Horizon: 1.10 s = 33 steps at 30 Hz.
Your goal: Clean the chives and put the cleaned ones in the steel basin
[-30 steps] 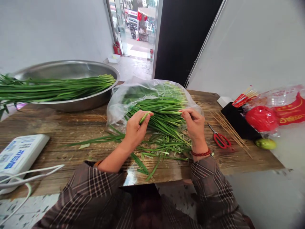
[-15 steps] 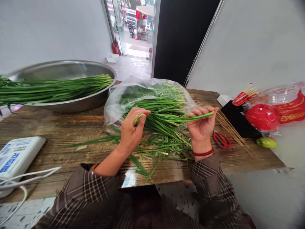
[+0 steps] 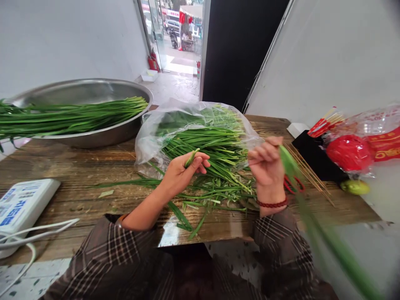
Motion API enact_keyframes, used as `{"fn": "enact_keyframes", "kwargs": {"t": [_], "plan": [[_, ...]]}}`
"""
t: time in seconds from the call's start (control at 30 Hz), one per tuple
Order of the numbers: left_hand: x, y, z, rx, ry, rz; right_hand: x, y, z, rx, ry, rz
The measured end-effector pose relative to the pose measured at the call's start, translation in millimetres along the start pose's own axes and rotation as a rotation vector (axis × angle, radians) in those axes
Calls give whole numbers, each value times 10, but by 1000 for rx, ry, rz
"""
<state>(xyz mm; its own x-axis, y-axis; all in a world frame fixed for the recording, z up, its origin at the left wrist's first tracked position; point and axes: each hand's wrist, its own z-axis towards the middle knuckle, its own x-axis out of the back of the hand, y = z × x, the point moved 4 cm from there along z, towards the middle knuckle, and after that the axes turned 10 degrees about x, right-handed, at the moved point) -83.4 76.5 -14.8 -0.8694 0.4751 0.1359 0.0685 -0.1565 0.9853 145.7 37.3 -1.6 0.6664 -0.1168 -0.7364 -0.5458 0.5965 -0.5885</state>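
My left hand [image 3: 181, 173] pinches a short green scrap of garlic chive [image 3: 191, 158] between thumb and forefinger; the other fingers are loosely bent. My right hand [image 3: 266, 165], raised at the right, has its fingers curled on long garlic chives [image 3: 339, 243]. These trail down past the table edge, smeared by motion. Between and behind the hands, a pile of garlic chives [image 3: 206, 141] lies partly inside a clear plastic bag [image 3: 146, 137]. Loose leaves and trimmings [image 3: 218, 192] are scattered on the wooden table [image 3: 78, 171] under my hands.
A large metal basin [image 3: 103, 139] with more chives stands at the left. Red-handled scissors [image 3: 293, 184] and thin wooden sticks [image 3: 312, 177] lie right of my right hand, near a black box [image 3: 315, 156]. A white device [image 3: 28, 204] with cables is at the near left.
The chives in my right hand have swung from pointing left across the pile to hanging down at the right. My left hand has moved slightly right and lower, still holding the scrap.
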Motion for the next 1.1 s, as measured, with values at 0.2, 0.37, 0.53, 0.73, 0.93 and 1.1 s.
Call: {"fn": "enact_keyframes", "kwargs": {"t": [0.2,0.37,0.53,0.73,0.93,1.1], "plan": [[27,-75,52,151,23,-172,-96,461,-141,-34,-246,-752],[-59,-146,29,241,-141,-170,-102,548,-233,-62,-215,-768],[-215,-160,-34,288,-333,-144,-119,546,-257,-45,-229,-751],[-228,-188,-29,313,-268,-246,-81,561,-240,-55,-226,-714],[-197,-251,-2,384,-184,-351,-29,531,-181,9,-151,-655],[-112,-291,20,375,48,-434,-130,639,-292,-53,-377,-806]]}}
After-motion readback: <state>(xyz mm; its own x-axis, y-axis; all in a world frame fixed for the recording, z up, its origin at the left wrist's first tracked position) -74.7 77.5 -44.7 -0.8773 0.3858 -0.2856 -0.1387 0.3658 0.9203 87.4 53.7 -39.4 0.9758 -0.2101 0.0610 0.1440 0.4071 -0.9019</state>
